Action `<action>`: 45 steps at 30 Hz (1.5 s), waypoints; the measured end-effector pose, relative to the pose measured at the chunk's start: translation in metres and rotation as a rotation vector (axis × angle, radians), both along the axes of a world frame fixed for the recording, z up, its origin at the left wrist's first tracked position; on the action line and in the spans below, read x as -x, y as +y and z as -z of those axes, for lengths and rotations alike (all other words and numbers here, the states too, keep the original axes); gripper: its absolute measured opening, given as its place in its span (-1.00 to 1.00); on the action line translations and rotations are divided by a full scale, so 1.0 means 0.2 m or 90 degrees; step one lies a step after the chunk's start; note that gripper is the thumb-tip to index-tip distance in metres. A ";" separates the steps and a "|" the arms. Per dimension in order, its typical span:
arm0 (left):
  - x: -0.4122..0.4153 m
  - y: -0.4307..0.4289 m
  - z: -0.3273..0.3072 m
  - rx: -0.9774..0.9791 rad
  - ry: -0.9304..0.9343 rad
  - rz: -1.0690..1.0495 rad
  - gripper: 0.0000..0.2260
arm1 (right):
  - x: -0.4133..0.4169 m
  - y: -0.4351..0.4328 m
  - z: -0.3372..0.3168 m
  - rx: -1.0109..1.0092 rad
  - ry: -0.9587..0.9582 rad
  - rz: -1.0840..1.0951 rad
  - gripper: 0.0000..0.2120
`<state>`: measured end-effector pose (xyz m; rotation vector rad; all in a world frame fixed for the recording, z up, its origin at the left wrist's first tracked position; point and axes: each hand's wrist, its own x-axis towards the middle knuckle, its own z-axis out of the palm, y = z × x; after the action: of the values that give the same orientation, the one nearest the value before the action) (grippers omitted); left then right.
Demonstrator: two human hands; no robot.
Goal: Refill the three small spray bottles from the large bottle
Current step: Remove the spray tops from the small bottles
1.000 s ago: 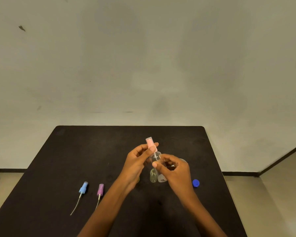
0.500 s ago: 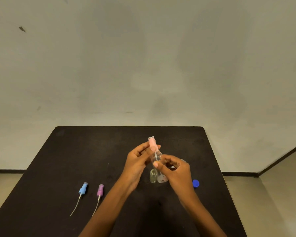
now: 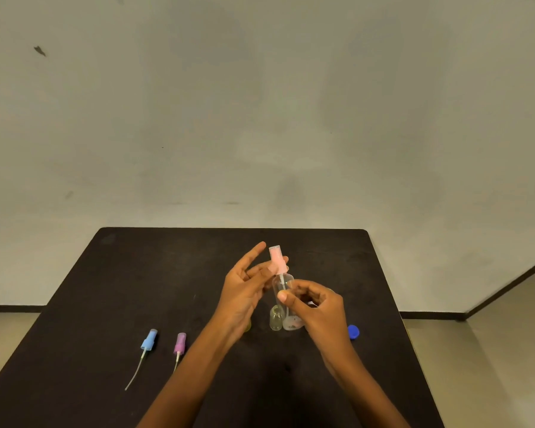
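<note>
Left hand [image 3: 244,291] pinched pink spray head [image 3: 275,261]; right hand [image 3: 318,310] clasped small bottle [image 3: 282,284]; blue spray head [image 3: 149,339] lay off; we judged refill unfinished.

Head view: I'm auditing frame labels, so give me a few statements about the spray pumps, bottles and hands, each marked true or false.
1. The left hand pinches the pink spray pump. True.
2. The blue spray pump is screwed onto a bottle. False: it lies on the black table, dip tube bare, beside the purple spray pump.
3. The right hand holds a clear small bottle. True.
4. The blue cap lies left of the purple spray pump. False: it lies on the table to the right of the right hand.
</note>
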<state>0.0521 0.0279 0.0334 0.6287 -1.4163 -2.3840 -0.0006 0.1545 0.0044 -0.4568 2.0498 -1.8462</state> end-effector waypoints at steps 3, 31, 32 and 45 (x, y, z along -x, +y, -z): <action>0.01 0.01 0.00 0.049 -0.023 -0.008 -0.50 | 0.00 0.00 0.00 -0.007 0.012 -0.007 -0.74; 0.00 -0.01 0.00 0.042 -0.024 -0.010 -0.39 | -0.02 0.00 -0.01 0.011 -0.047 -0.021 -0.77; 0.00 -0.01 0.00 0.046 -0.028 -0.022 -0.40 | -0.02 0.00 -0.01 0.008 -0.046 -0.025 -0.77; -0.03 -0.03 0.01 0.133 -0.010 0.023 -0.51 | -0.03 0.00 -0.02 0.016 -0.097 -0.036 -0.83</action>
<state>0.0577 0.0214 0.0320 0.5715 -1.6692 -2.2216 0.0060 0.1536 0.0078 -0.3645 1.8955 -1.8171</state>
